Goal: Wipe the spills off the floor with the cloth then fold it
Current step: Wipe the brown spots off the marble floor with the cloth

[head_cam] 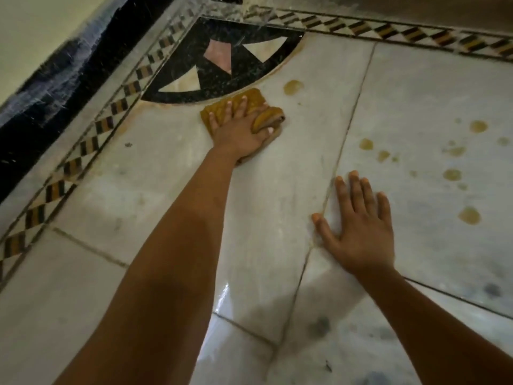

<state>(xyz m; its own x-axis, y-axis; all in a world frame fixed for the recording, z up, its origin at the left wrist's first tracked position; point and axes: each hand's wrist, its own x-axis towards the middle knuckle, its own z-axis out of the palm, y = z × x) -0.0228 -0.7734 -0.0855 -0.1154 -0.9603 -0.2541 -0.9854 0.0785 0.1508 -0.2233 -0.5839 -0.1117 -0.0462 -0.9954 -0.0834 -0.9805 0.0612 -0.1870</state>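
A mustard-yellow cloth [251, 102] lies bunched on the pale marble floor [155, 173], just below the black inlaid quarter circle. My left hand [238, 129] presses flat on it, fingers spread over the cloth and thumb tucked under a rolled fold. My right hand [358, 226] rests palm down and open on the floor, nearer to me, holding nothing. Brownish-yellow spills dot the floor: one spill [293, 86] just right of the cloth, and several more spills [469, 215] to the right of my right hand.
A black inlay [222, 87] with pale triangles fills the floor's corner. A chequered border strip [91, 140] runs along the left and far edges. A dark skirting [41, 87] and a wall stand at the left. Grout lines cross the slabs.
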